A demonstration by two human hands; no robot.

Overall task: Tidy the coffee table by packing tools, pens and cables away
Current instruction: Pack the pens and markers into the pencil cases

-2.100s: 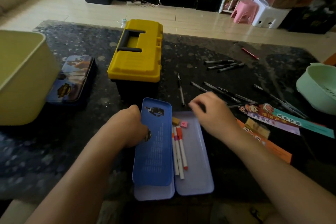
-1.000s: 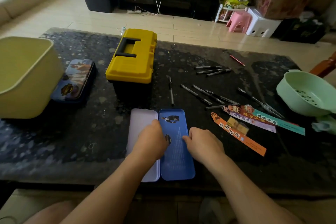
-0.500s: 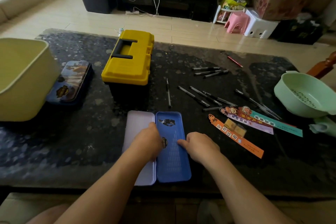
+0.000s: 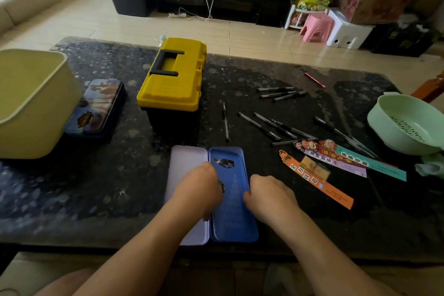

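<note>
We had folded the pencil tin's (image 4: 185,163) blue flap (image 4: 231,211) over its markers, right hand (image 4: 269,197) gripping the edge, left hand's (image 4: 199,190) hold unclear, pens (image 4: 259,126) still scattered.

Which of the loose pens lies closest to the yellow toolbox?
The lone black pen just right of the yellow toolbox, pointing away from you; all the other pens lie farther right.

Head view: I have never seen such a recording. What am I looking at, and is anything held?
No machine here: a person wears a camera on the head, looking down at their own left hand and right hand. Both lie curled on an open pencil case on the dark table; whether they grip it cannot be seen. Around it lie a yellow toolbox, loose pens, paper strips, a green strainer, a yellow tub and a picture tin.
</note>
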